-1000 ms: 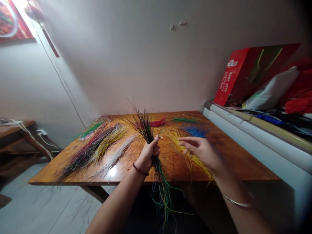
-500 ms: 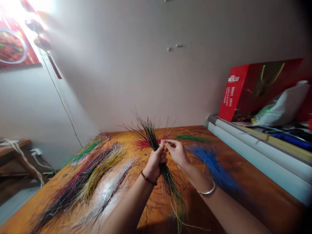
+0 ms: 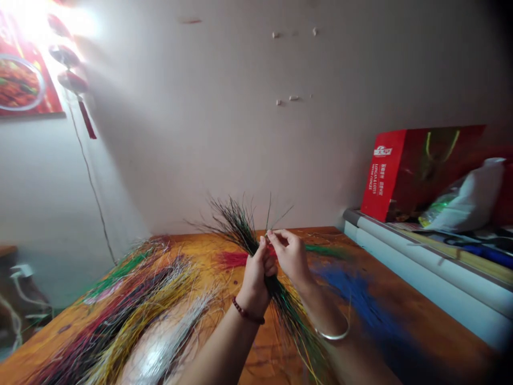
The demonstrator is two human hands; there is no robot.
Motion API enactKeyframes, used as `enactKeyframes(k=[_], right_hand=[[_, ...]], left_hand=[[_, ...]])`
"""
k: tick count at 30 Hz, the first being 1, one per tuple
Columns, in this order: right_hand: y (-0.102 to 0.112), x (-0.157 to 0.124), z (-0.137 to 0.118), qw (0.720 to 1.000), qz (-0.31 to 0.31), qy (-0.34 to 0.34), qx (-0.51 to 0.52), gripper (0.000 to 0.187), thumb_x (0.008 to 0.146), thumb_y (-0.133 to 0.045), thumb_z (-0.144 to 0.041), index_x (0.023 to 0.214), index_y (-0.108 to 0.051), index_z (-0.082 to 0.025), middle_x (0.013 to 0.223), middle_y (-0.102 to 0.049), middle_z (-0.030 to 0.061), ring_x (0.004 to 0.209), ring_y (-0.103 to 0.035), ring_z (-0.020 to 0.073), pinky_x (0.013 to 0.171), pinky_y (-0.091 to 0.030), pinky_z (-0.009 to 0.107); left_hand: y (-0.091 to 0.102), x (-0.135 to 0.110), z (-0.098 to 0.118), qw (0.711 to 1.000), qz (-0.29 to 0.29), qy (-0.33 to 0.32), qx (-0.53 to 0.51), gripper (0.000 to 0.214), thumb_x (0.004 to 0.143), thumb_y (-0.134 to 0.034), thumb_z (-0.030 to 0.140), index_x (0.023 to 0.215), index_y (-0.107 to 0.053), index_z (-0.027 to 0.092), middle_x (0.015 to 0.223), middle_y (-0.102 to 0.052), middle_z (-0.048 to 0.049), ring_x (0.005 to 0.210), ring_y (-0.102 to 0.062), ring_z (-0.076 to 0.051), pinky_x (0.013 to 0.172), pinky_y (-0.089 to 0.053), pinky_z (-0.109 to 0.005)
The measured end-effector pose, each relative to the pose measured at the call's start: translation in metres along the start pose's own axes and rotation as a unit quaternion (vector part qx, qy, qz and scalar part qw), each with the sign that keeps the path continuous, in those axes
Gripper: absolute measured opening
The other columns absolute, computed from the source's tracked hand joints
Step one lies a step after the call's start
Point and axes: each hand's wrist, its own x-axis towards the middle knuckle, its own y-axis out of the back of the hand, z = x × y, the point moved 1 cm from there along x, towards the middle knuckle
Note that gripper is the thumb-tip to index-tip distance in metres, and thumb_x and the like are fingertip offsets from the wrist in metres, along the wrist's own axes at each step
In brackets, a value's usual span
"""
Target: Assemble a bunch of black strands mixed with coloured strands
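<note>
Grey wall (image 3: 208,117) fills most of the upper frame, and a bright light glares at the upper left over a red food picture (image 3: 22,80) and a hanging ornament (image 3: 72,81) with a tassel (image 3: 87,120). Across the lower frame spreads a wooden table (image 3: 258,355).

Near the lower center, the left hand (image 3: 257,274) is curled in a fist around a bunch of dark strands (image 3: 243,233). The bunch slants through the grip: its top fans out toward the upper left, and its lower end, mixed with green and yellow, trails toward the bottom edge, right of center. The right hand (image 3: 292,258) is just beside it, thumb and forefinger pinched together at the left thumb; thin strands rise from there, but I cannot tell exactly which it has hold of. A beaded bracelet (image 3: 243,313) circles the left wrist, a silver bangle (image 3: 334,337) the right.

Yellow strands (image 3: 134,326) and white strands (image 3: 182,323) lie at the lower left, red strands (image 3: 232,260) behind the left hand, blue strands (image 3: 358,294) at the lower right. At the right edge, a red bag (image 3: 385,179) stands beside a white plastic bag (image 3: 479,195).
</note>
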Motion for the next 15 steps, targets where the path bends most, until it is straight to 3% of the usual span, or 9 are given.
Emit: enactKeyframes(k=[10, 15], right_hand=[[0.012, -0.009, -0.026, 0.995, -0.017, -0.028, 0.099, 0.029, 0.075, -0.063, -0.044, 0.078, -0.066, -0.015, 0.075, -0.069, 0.0075, 0.066, -0.065, 0.0168, 0.063, -0.052, 0.027], [0.022, -0.014, -0.04, 0.994, -0.019, -0.001, 0.104, 0.027, 0.075, -0.064, -0.042, 0.079, -0.068, -0.016, 0.076, -0.069, 0.0059, 0.062, -0.064, 0.0139, 0.06, -0.052, 0.026]], left_hand=[[-0.024, -0.03, 0.009, 1.0, -0.003, -0.016, 0.015, 0.042, 0.069, -0.071, 0.041, 0.065, -0.036, 0.017, 0.054, -0.014, 0.0094, 0.043, -0.009, -0.002, 0.036, -0.01, -0.016], [-0.035, -0.045, 0.016, 1.0, -0.011, -0.012, 0.006, 0.04, 0.071, -0.07, 0.037, 0.066, -0.036, 0.018, 0.054, -0.014, 0.0092, 0.043, -0.007, -0.002, 0.036, -0.01, -0.016]])
